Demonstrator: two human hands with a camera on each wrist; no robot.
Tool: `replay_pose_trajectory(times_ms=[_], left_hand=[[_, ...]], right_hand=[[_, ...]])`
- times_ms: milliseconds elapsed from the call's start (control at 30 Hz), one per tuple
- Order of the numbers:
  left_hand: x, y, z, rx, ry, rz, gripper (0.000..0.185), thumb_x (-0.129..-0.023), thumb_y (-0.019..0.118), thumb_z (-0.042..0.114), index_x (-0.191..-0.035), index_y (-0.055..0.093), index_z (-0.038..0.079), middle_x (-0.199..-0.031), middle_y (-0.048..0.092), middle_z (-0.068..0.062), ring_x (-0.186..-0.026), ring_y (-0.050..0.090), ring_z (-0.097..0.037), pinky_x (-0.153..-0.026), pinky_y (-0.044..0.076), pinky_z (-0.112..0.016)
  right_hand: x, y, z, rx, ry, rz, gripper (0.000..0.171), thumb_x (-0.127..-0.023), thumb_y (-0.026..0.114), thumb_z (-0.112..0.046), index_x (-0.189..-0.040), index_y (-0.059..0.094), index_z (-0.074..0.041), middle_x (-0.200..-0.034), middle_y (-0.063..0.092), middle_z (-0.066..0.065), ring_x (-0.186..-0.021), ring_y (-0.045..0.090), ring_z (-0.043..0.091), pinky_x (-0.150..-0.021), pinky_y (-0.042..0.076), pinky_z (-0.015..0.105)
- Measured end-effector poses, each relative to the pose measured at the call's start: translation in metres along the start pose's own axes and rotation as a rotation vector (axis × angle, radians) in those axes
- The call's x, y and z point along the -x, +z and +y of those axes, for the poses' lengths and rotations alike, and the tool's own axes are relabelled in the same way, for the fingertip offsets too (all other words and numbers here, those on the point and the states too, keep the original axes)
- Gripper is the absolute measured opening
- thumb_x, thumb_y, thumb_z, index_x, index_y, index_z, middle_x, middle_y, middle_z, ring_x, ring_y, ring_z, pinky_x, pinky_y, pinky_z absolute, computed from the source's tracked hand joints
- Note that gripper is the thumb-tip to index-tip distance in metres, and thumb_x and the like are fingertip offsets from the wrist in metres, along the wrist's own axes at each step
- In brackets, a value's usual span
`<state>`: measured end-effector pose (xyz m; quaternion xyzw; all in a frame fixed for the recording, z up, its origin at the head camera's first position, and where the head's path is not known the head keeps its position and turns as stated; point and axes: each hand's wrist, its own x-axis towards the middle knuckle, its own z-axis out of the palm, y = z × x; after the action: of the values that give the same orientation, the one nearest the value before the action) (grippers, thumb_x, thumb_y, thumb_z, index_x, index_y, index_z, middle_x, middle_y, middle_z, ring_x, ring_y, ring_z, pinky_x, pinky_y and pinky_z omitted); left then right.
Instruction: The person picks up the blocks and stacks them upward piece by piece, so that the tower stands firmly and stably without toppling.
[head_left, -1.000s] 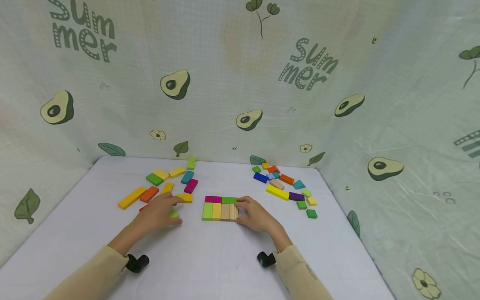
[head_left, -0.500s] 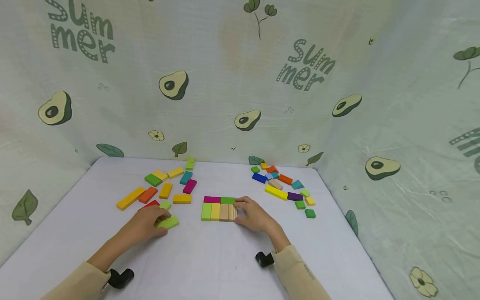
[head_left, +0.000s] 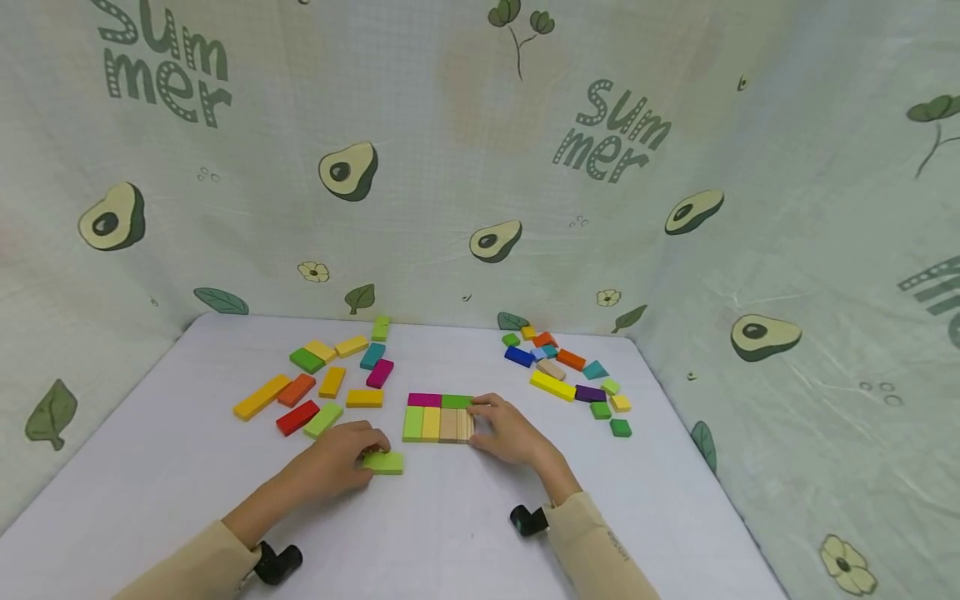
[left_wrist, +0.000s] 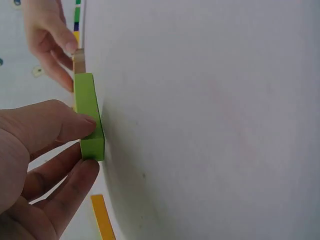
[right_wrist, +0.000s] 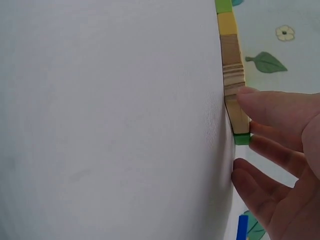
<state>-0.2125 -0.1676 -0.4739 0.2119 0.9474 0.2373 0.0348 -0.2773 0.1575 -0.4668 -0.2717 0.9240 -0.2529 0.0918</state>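
A flat rectangle of blocks [head_left: 438, 417] lies mid-table: magenta and green at the back, light green, yellow and two wooden ones in front. My right hand [head_left: 480, 417] rests against its right edge, with relaxed fingers touching the wooden block [right_wrist: 234, 85] and the green block [right_wrist: 242, 139]. My left hand [head_left: 371, 454] pinches a light green block [head_left: 384, 462] on the table, just left of and below the rectangle's front left corner. In the left wrist view my thumb lies on that block [left_wrist: 90, 115] and a finger sits at its near end.
A left pile holds a long yellow block [head_left: 261, 396], a red one [head_left: 297, 417], another light green one [head_left: 323, 419] and several more. A right pile [head_left: 570, 375] has several small blocks. Printed cloth walls close in the white table [head_left: 450, 533] at the back and sides.
My left hand has carried the light green block from beside the left pile rightward to just short of the rectangle. The right hand has stayed at the rectangle's right edge.
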Motion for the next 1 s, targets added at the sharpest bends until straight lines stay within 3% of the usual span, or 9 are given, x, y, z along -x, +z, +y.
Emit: replay_pose_trajectory(times_ms=[300, 667, 1000], left_hand=[[-0.021, 0.015, 0.024, -0.024, 0.163, 0.034, 0.029, -0.086, 0.089, 0.011, -0.112, 0.079, 0.017, -0.099, 0.064, 0.011, -0.089, 0.058, -0.006, -0.083, 0.059, -0.027], [-0.046, 0.031, 0.04, -0.036, 0.161, 0.045, 0.029, -0.086, 0.09, 0.017, -0.113, 0.08, 0.016, -0.099, 0.065, 0.012, -0.088, 0.056, -0.004, -0.084, 0.058, -0.026], [-0.058, 0.036, 0.052, 0.015, 0.191, 0.064, 0.025, -0.087, 0.089, 0.012, -0.11, 0.08, 0.014, -0.096, 0.064, 0.008, -0.087, 0.054, -0.006, -0.08, 0.055, -0.023]], right_hand=[[0.0, 0.001, 0.002, 0.013, -0.003, 0.003, 0.054, -0.102, 0.074, -0.022, -0.151, 0.058, -0.006, -0.16, 0.049, 0.012, -0.148, 0.047, 0.035, -0.121, 0.041, 0.054], [0.001, 0.002, 0.002, 0.01, -0.019, 0.012, 0.055, -0.103, 0.073, -0.022, -0.152, 0.057, -0.005, -0.161, 0.048, 0.013, -0.148, 0.046, 0.036, -0.122, 0.039, 0.055], [0.003, 0.002, 0.007, -0.015, -0.015, -0.046, 0.066, -0.1, 0.075, -0.036, -0.157, 0.053, -0.011, -0.167, 0.04, 0.012, -0.151, 0.04, 0.037, -0.121, 0.039, 0.06]])
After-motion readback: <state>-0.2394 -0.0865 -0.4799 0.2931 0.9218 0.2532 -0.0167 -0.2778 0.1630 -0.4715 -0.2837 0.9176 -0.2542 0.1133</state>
